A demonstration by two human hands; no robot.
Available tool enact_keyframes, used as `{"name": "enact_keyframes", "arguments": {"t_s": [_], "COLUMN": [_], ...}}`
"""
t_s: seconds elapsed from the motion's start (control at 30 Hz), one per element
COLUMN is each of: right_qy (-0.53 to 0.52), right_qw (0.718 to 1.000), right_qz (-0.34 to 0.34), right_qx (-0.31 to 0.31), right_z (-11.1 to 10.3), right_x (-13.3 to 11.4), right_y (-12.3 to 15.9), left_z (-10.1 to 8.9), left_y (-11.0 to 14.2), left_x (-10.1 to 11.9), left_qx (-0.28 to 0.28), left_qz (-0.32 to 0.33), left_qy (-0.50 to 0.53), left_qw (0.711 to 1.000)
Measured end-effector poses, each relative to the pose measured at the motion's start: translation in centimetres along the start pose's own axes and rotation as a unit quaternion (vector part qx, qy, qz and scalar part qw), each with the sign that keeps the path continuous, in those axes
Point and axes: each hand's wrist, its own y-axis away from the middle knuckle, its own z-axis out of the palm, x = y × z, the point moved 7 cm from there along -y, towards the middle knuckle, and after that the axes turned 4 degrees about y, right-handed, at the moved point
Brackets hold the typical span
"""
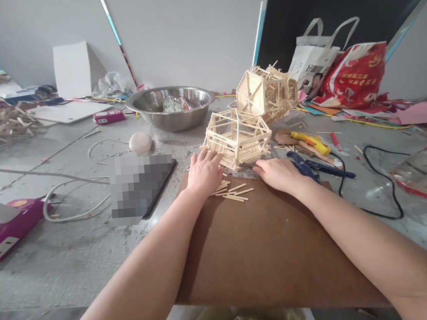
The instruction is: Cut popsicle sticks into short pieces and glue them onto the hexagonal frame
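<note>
My left hand (204,169) lies palm down, fingers stretched out, at the front left corner of an open frame of thin wooden sticks (237,141). Several short loose sticks (236,193) lie beside it on a brown board (256,249). My right hand (278,174) rests at the board's far edge, just right of the frame, its fingers extended leftward. Part of its fingers and its palm are hidden. Behind the frame stands a larger, denser stick structure (265,90). Blue-handled pliers (305,166) lie close to my right hand.
A metal basin (171,109) stands at the back. Left are a phone-like dark slab (159,193), a white round object (140,142), cables and a purple power strip (15,227). Right are a yellow-handled tool (312,142), a black cord (394,186), a clear container (424,169) and bags (357,74).
</note>
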Motion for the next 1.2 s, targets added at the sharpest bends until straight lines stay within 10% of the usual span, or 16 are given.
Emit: {"name": "enact_keyframes", "arguments": {"t_s": [1.2], "right_qy": [-0.032], "right_qw": [0.999], "right_qz": [0.015], "right_qx": [-0.04], "right_z": [-0.3], "right_x": [-0.4], "right_y": [0.4], "left_z": [0.6], "left_y": [-0.2], "left_x": [1.1], "left_qx": [-0.049], "left_qz": [-0.009], "left_qy": [-0.065], "left_qw": [0.997]}}
